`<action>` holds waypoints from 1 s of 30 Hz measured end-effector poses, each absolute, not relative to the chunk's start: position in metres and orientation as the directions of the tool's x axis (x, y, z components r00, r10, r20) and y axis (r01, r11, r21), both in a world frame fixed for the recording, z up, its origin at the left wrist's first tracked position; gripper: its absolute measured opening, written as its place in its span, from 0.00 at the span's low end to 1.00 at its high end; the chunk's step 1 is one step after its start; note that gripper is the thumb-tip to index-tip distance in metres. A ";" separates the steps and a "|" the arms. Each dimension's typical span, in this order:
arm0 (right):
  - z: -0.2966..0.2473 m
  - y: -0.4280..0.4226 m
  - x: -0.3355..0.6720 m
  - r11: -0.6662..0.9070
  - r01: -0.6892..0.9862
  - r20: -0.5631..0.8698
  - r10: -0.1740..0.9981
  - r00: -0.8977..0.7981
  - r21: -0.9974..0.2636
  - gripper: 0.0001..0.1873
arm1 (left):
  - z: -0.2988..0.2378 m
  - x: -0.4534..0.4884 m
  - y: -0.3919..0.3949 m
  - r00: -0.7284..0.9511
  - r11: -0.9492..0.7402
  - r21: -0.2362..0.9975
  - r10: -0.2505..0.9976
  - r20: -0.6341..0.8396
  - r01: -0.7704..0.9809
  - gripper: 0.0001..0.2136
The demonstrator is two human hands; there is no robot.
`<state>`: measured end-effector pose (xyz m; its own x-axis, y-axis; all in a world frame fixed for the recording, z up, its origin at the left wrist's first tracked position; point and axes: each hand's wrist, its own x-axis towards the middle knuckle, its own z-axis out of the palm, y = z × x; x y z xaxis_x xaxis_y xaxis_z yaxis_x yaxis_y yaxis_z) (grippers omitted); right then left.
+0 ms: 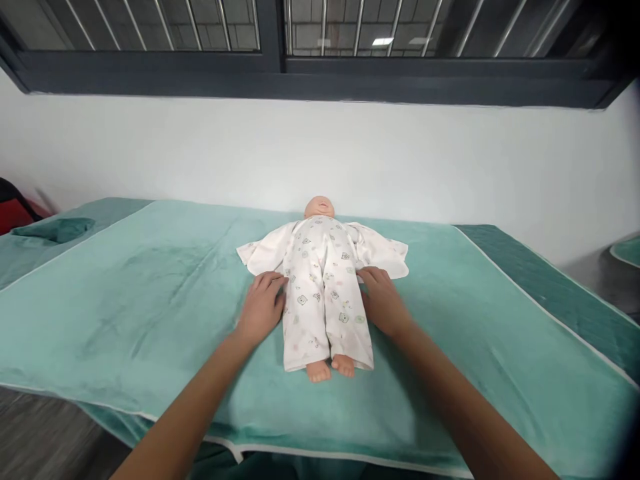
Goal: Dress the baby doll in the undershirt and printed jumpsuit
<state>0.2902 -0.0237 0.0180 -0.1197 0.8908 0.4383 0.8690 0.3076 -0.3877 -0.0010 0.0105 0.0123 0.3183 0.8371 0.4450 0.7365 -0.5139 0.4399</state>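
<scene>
A baby doll (pixel 319 207) lies on its back, head toward the wall and bare feet (pixel 319 371) toward me. It wears white printed trousers (pixel 305 313), drawn high up the body, and a white top with wide sleeves (pixel 383 252) spread to both sides. My left hand (pixel 263 303) rests beside the left edge of the trousers, its bent fingertips touching the cloth and the thumb apart. On the opposite edge, my right hand (pixel 383 300) touches the trousers in the same way, just below the sleeve. Neither hand visibly grips anything.
A green plush cover (pixel 150 280) with pale piping lies under the doll. Behind stands a white wall (pixel 320 147) below a dark-framed barred window (pixel 280 67). A red and black object (pixel 15 210) is at far left, and a folded green cloth (pixel 55 229) lies near it.
</scene>
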 end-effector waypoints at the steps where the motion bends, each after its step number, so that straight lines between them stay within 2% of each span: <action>1: 0.018 -0.011 0.287 0.309 0.900 0.414 0.895 -0.166 -0.307 0.11 | 0.011 0.005 0.022 0.368 -0.544 0.353 0.811 0.455 0.761 0.15; 4: 0.015 0.009 0.279 0.309 0.927 0.358 0.907 -0.220 -0.212 0.09 | 0.010 0.017 0.044 0.465 -0.604 0.216 0.755 0.462 0.767 0.17; 9: 0.013 0.002 0.278 0.317 0.925 0.336 0.912 -0.236 -0.210 0.09 | 0.007 0.017 0.050 0.453 -0.598 0.249 0.766 0.456 0.762 0.19; 12: 0.013 0.003 0.278 0.298 0.930 0.332 0.918 -0.219 -0.212 0.08 | 0.004 0.015 0.050 0.448 -0.590 0.249 0.772 0.450 0.768 0.18; 15: 0.011 0.005 0.281 0.334 0.909 0.354 0.905 -0.236 -0.250 0.07 | 0.005 0.016 0.050 0.457 -0.594 0.224 0.765 0.453 0.772 0.13; 19: 0.009 -0.004 0.286 0.442 0.810 0.438 0.860 -0.261 -0.384 0.07 | 0.011 0.017 0.045 0.441 -0.570 0.202 0.777 0.449 0.797 0.07; 23: 0.009 -0.017 0.287 0.431 0.770 0.430 0.874 -0.227 -0.471 0.10 | 0.014 0.017 0.040 0.432 -0.554 0.202 0.789 0.437 0.808 0.04; 26: 0.009 -0.018 0.286 0.393 0.782 0.378 0.900 -0.218 -0.484 0.08 | 0.013 0.016 0.038 0.387 -0.526 0.243 0.806 0.449 0.815 0.05; 30: 0.009 -0.017 0.284 0.379 0.772 0.367 0.908 -0.203 -0.510 0.08 | 0.011 0.012 0.030 0.298 -0.516 0.363 0.807 0.510 0.776 0.13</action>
